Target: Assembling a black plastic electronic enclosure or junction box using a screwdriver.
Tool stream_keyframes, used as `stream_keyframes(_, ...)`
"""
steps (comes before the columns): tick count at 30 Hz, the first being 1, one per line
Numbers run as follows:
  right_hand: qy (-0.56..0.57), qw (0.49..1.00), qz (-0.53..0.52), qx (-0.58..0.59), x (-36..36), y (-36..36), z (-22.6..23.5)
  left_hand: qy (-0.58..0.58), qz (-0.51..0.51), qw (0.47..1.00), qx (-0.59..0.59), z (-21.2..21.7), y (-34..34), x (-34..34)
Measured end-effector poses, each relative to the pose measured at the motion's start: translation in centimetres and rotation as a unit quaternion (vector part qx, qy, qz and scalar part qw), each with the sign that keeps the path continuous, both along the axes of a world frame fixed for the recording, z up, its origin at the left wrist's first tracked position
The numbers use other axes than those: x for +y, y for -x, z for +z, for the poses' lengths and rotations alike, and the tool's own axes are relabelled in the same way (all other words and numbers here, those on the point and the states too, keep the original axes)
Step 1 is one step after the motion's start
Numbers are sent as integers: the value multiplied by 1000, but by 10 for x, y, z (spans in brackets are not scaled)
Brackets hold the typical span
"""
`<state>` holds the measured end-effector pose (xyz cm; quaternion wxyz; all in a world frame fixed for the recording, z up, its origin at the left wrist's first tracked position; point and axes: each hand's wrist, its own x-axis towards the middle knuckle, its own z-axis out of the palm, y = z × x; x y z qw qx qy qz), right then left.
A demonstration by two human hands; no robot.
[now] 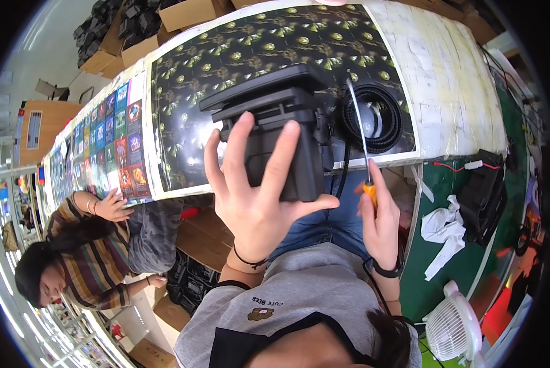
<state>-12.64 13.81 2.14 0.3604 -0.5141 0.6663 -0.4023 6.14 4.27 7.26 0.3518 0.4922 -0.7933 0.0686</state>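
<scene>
Black case (309, 165) at table edge (390, 159): left hand (250, 205) | gap | right hand (380, 218): screwdriver (369, 190)

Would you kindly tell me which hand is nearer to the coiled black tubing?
Right: the right hand, holding a screwdriver, is below the coiled black tubing in the picture; the left hand, on the black case, is farther, to its lower left.

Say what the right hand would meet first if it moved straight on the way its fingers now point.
Probably the black ribbed coil on the table, directly ahead in the picture; how high the right hand is held is unclear, so it could pass above.
</scene>
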Motion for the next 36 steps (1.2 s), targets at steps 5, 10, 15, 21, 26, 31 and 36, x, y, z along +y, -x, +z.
stream_keyframes(5,44,990,29,132,26,5,-13,40,-57,995,-71,-7,14,8)
stream_keyframes(10,43,989,20,142,30,7,-26,29,-39,996,-78,-5,21,13)
stream_keyframes(15,76,988,18,131,18,-3,-46,36,-21,996,73,-15,18,20)
stream_keyframes(21,105,984,29,143,11,-12,-53,40,14,999,-3,-14,18,21)
stream_keyframes(26,93,977,28,189,26,-7,-49,49,12,999,8,-15,21,20)
stream_keyframes(31,58,975,34,214,30,-14,-39,38,16,999,13,-15,22,20)
stream_keyframes(36,87,970,14,225,31,-17,-36,34,17,999,22,-15,23,20)
